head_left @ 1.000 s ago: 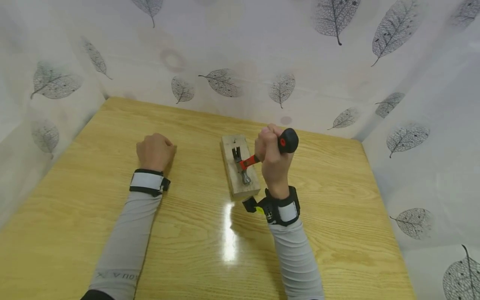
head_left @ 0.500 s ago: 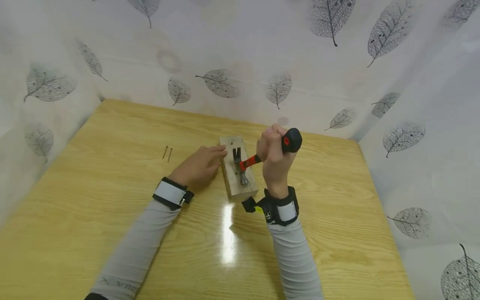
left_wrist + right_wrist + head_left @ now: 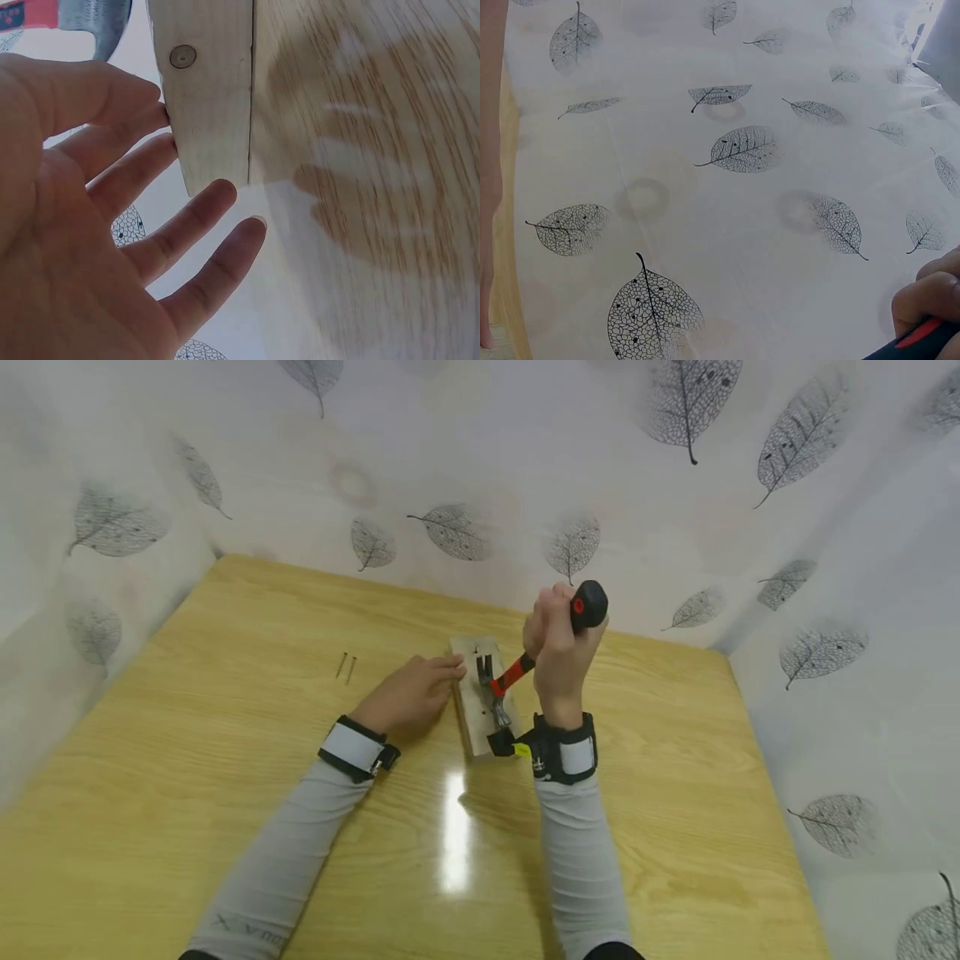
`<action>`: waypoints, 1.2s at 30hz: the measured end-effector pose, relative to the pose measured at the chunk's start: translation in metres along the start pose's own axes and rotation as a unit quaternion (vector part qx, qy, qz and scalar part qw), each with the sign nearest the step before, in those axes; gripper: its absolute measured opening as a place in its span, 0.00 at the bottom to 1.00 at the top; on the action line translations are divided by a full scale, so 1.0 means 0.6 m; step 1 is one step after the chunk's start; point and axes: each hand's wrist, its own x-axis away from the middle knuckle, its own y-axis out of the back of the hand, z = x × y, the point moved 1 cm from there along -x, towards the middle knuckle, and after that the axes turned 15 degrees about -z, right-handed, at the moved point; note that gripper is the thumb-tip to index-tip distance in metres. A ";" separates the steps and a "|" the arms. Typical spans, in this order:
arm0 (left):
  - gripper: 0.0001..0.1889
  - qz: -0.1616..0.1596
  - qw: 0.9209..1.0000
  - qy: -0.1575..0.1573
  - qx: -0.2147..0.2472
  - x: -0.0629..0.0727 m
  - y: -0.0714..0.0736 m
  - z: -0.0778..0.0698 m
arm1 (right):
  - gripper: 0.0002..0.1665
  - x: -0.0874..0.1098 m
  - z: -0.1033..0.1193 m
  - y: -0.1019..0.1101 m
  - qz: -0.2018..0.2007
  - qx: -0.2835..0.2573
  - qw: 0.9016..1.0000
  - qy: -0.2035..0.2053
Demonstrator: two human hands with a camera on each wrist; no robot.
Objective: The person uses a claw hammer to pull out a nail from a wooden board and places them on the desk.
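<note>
My right hand (image 3: 562, 647) grips the black and red handle of a claw hammer (image 3: 512, 675). The hammer's metal head overlaps the pale wooden block (image 3: 472, 714) in the head view, claw toward the back. With its fingers loosely extended, my left hand (image 3: 408, 697) touches the block's left edge. The left wrist view shows those fingers (image 3: 206, 210) spread by the block (image 3: 214, 97), which has a round mark in its face. A small dark nail or hole (image 3: 476, 651) shows near the block's far end. Only part of the right hand (image 3: 930, 307) is in the right wrist view.
Two loose nails (image 3: 346, 666) lie on the wood-grain table (image 3: 300, 610), left of the left hand. Leaf-patterned sheeting (image 3: 465, 443) hangs behind the table and along both sides. A bright light reflection (image 3: 454, 835) lies in front of the block.
My left hand has moved right, from a spot over the nails to the block's left edge, uncovering the two nails. The right hand, still gripping the hammer, has risen slightly toward the back.
</note>
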 end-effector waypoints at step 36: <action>0.25 0.006 1.000 0.011 -0.007 0.002 -0.001 0.005 | 0.21 -0.148 -0.213 -0.079 -0.043 0.307 0.915 -0.257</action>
